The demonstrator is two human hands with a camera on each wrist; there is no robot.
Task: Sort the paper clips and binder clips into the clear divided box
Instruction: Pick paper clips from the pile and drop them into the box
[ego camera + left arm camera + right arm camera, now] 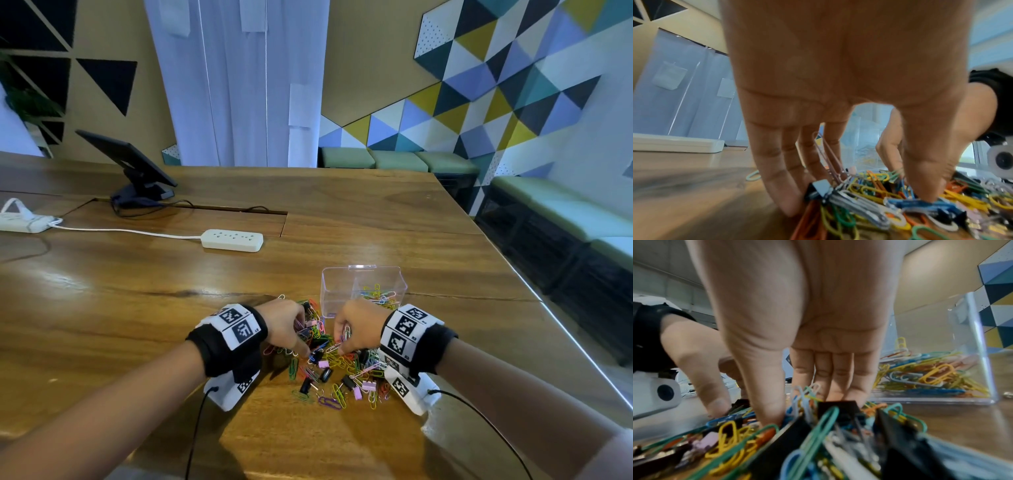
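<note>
A mixed pile of coloured paper clips with black binder clips and pink binder clips lies on the wooden table. Just behind it stands the clear divided box; its right compartment holds paper clips. My left hand reaches down into the pile's left side, and its thumb and fingers pinch a bunch of paper clips. My right hand digs in beside it, pinching white and blue paper clips between thumb and fingers. A black binder clip lies right under its fingers. The box stands to its right.
A white power strip with its cable lies further back on the table. A dark screen on a stand is at the back left. The table's right edge runs diagonally, with green benches beyond it.
</note>
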